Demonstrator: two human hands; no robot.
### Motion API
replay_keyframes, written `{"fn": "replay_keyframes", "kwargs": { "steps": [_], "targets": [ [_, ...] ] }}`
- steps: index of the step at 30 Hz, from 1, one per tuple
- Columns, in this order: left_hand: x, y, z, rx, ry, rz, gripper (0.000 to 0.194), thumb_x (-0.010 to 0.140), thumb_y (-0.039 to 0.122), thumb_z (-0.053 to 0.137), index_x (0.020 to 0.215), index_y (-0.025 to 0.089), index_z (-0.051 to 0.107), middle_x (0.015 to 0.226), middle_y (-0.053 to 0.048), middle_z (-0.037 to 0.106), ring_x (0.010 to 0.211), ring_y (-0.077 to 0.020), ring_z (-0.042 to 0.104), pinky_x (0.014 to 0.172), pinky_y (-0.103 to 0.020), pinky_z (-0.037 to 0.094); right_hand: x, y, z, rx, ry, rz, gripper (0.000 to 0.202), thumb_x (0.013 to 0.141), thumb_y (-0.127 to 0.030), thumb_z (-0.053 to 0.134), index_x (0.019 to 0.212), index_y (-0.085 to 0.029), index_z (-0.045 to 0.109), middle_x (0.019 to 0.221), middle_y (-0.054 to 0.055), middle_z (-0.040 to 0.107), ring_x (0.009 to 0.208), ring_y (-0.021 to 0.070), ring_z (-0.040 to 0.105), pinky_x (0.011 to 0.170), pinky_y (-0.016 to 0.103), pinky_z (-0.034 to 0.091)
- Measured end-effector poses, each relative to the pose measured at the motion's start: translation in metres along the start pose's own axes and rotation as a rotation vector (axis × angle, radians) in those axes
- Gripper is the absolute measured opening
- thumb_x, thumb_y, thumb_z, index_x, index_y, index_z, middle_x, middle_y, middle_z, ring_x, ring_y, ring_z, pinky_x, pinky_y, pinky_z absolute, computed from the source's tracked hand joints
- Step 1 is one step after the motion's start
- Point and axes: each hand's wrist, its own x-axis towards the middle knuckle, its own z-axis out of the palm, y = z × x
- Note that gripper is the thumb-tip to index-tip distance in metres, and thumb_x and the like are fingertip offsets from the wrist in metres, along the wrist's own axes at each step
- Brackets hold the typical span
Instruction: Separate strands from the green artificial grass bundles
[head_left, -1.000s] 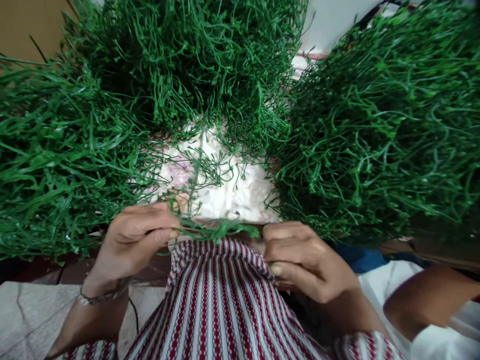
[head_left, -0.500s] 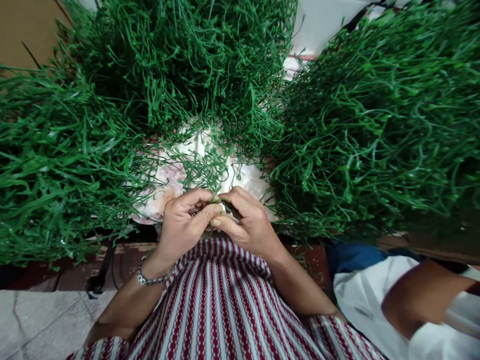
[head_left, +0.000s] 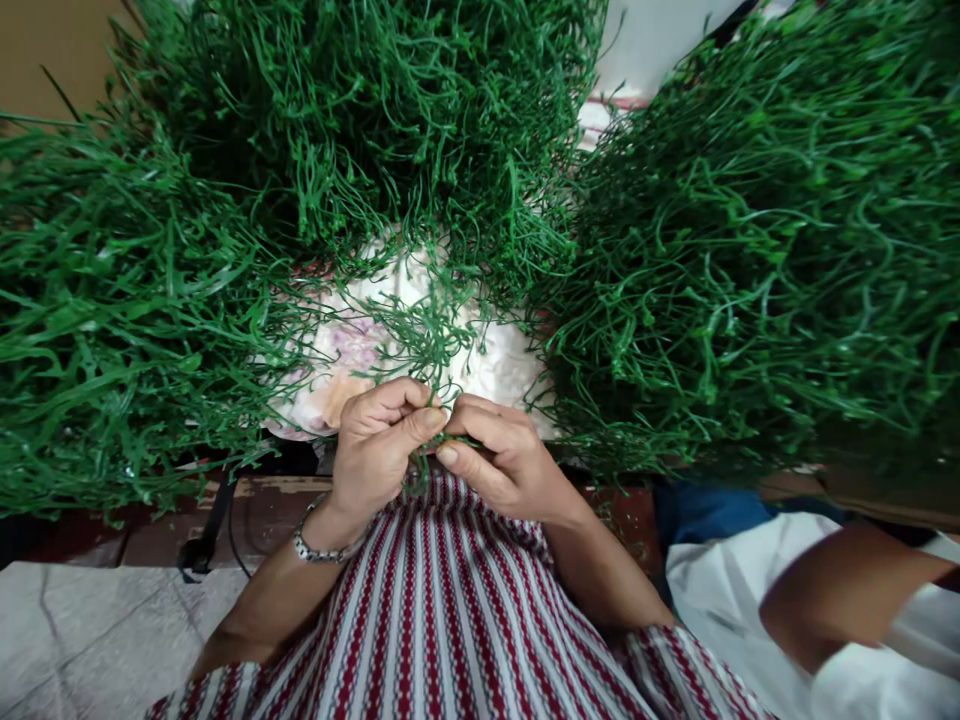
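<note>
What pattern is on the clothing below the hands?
Dark red and pale grey stripes; the clothing shows best in the head view.

The surface (head_left: pixel 506 370) looks crinkled and slightly shiny. Stems (head_left: pixel 750 260) toward its right edge gleam, waxy and smooth. Off its near edge: shirt (head_left: pixel 442 610), matt woven cloth; bracelet (head_left: pixel 319 553), metallic-looking; floor (head_left: pixel 105 630), matt tile.

Left hand (head_left: pixel 382 440) and right hand (head_left: pixel 499 450), just below centre, pinching thin green stems (head_left: pixel 431 345); heaps of greenery (head_left: pixel 750 260) at left, top and right; another person's arm (head_left: pixel 840 595), lower right.
</note>
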Motion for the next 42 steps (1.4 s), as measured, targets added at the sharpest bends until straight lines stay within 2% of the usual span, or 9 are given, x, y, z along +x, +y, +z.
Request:
{"fn": "replay_keyframes", "kwargs": {
  "steps": [6, 12, 17, 23, 27, 30, 34, 39, 42],
  "targets": [
    [-0.003, 0.001, 0.002, -0.017, 0.013, -0.03, 0.027, 0.066, 0.033, 0.072, 0.057, 0.015, 0.054, 0.06, 0.002, 0.054, 0.047, -0.0057, 0.043, 0.042, -0.017, 0.035, -0.002, 0.002, -0.005, 0.072, -0.041, -0.011, 0.017, 0.088, -0.025, 0.049, 0.074, -0.015, 0.05, 0.067, -0.001, 0.046, 0.063, 0.0088, 0.044, 0.058, 0.021, 0.036],
    [0.002, 0.003, -0.005, -0.039, -0.045, 0.105, 0.012, 0.066, 0.023, 0.073, 0.063, 0.017, 0.063, 0.062, 0.001, 0.058, 0.06, -0.0095, 0.051, 0.056, -0.021, 0.042, -0.005, 0.004, -0.004, -0.036, 0.118, -0.014, 0.009, 0.083, -0.023, 0.057, 0.082, -0.015, 0.055, 0.07, 0.0, 0.05, 0.065, 0.0099, 0.047, 0.059, 0.023, 0.039],
    [0.003, 0.001, -0.005, -0.026, -0.027, 0.142, 0.01, 0.064, 0.02, 0.074, 0.06, 0.018, 0.065, 0.061, 0.001, 0.059, 0.061, -0.01, 0.052, 0.057, -0.021, 0.043, -0.002, 0.005, 0.0, -0.161, 0.177, -0.017, 0.032, 0.081, -0.032, 0.06, 0.107, -0.015, 0.053, 0.082, 0.004, 0.057, 0.073, 0.0135, 0.052, 0.065, 0.026, 0.044],
    [0.003, -0.007, -0.003, 0.044, 0.067, 0.184, 0.011, 0.063, 0.024, 0.074, 0.057, 0.02, 0.066, 0.062, 0.0, 0.058, 0.068, -0.0129, 0.053, 0.063, -0.026, 0.045, -0.001, 0.007, 0.008, -0.171, 0.2, -0.005, 0.018, 0.085, -0.03, 0.055, 0.095, -0.015, 0.057, 0.075, 0.003, 0.052, 0.071, 0.0131, 0.05, 0.063, 0.026, 0.044],
    [0.005, -0.006, -0.001, 0.011, 0.087, 0.204, 0.008, 0.061, 0.02, 0.074, 0.057, 0.021, 0.067, 0.064, 0.001, 0.057, 0.074, -0.0133, 0.053, 0.07, -0.027, 0.045, -0.001, 0.009, 0.012, -0.136, 0.21, -0.005, 0.025, 0.085, -0.029, 0.055, 0.105, -0.016, 0.053, 0.085, 0.005, 0.055, 0.077, 0.0139, 0.052, 0.067, 0.027, 0.044],
    [0.008, -0.005, 0.0, -0.017, 0.105, 0.22, 0.009, 0.062, 0.016, 0.073, 0.062, 0.024, 0.07, 0.066, 0.002, 0.058, 0.077, -0.0123, 0.053, 0.073, -0.024, 0.045, 0.001, 0.012, 0.015, -0.092, 0.234, -0.025, 0.023, 0.083, -0.027, 0.057, 0.103, -0.015, 0.055, 0.078, 0.002, 0.051, 0.073, 0.0126, 0.05, 0.065, 0.026, 0.043],
    [0.008, -0.002, -0.001, 0.01, 0.085, 0.186, 0.008, 0.063, 0.015, 0.073, 0.064, 0.023, 0.071, 0.063, 0.003, 0.061, 0.072, -0.011, 0.055, 0.066, -0.021, 0.046, 0.004, 0.014, 0.016, -0.046, 0.266, -0.061, 0.01, 0.081, -0.021, 0.059, 0.088, -0.015, 0.056, 0.073, 0.0, 0.047, 0.07, 0.0112, 0.047, 0.063, 0.024, 0.041],
    [0.005, 0.003, -0.005, 0.108, 0.054, 0.05, 0.008, 0.067, 0.024, 0.072, 0.064, 0.018, 0.067, 0.061, 0.003, 0.06, 0.041, -0.006, 0.046, 0.035, -0.018, 0.036, 0.006, 0.008, 0.009, -0.162, 0.207, -0.06, 0.007, 0.083, -0.021, 0.055, 0.08, -0.015, 0.057, 0.079, 0.004, 0.049, 0.076, 0.0123, 0.048, 0.065, 0.024, 0.043],
    [0.006, 0.004, -0.005, 0.194, 0.031, 0.112, 0.008, 0.07, 0.022, 0.069, 0.064, 0.018, 0.065, 0.055, 0.005, 0.056, 0.038, -0.0056, 0.045, 0.035, -0.019, 0.035, 0.007, 0.004, 0.006, -0.3, 0.176, -0.072, 0.008, 0.083, -0.018, 0.05, 0.077, -0.015, 0.054, 0.081, 0.006, 0.053, 0.079, 0.0133, 0.051, 0.069, 0.025, 0.044]
  ]
}}
